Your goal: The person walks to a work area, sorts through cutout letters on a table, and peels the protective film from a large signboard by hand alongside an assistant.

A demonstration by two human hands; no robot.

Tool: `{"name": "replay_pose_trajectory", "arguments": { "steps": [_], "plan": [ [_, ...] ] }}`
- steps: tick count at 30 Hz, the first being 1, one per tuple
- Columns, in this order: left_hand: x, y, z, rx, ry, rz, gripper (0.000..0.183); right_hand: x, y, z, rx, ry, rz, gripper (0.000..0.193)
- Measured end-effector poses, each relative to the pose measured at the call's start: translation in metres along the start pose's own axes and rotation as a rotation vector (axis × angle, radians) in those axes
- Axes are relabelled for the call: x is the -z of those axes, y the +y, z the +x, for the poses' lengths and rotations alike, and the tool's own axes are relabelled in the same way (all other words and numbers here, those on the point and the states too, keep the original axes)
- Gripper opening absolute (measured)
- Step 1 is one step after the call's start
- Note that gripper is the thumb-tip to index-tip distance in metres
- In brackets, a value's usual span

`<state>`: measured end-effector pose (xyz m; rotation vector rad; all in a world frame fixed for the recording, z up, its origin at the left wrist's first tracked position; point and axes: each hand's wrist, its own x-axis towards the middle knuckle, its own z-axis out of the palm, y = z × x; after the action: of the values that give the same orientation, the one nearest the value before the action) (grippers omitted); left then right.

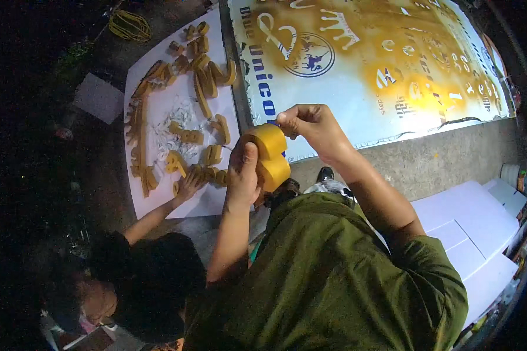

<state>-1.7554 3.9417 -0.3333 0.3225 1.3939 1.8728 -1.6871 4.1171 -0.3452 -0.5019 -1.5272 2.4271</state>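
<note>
My left hand [244, 172] grips a thick yellow block letter or numeral [272, 167] with two rounded lobes, its thumb pressed on the near side. The block's face is turned away, so I cannot tell which character it is. At its upper right edge my right hand [315, 127] pinches with thumb and forefinger. A bit of blue shows at those fingertips, too small to name. Left of my hands, many yellow block letters and numerals [208, 76] lie on a white board [149, 67], around a heap of crumpled white scraps [173, 126].
At the lower left a co-worker's hand [188, 186] reaches onto the white board among the letters. A printed panel [357, 93] with yellow overspray lies ahead to the right. White sheets [465, 219] lie at the right, a coiled yellow cable [130, 26] at the far left.
</note>
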Motion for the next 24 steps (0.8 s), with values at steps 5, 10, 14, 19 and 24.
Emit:
{"name": "replay_pose_trajectory", "arguments": {
  "steps": [5, 10, 14, 19, 24],
  "plan": [
    [-0.013, 0.013, -0.002, -0.185, 0.044, 0.256, 0.046, 0.013, 0.001, -0.009, -0.027, 0.047, 0.016, 0.019],
    [-0.010, 0.015, -0.010, -0.343, 0.108, 0.509, 0.051, 0.031, 0.008, -0.019, 0.042, -0.019, -0.088, 0.017],
    [0.018, 0.008, -0.017, -0.331, 0.237, 0.631, 0.050, 0.053, 0.021, -0.031, 0.058, 0.054, -0.383, 0.017],
    [0.098, -0.018, -0.030, -0.193, 0.508, 0.524, 0.044, 0.126, 0.089, -0.063, 0.099, 0.120, -1.099, 0.011],
    [0.222, -0.042, -0.051, -0.048, 0.852, 0.380, 0.055, 0.234, 0.193, -0.129, -0.264, 0.235, -1.095, 0.016]
  ]
}}
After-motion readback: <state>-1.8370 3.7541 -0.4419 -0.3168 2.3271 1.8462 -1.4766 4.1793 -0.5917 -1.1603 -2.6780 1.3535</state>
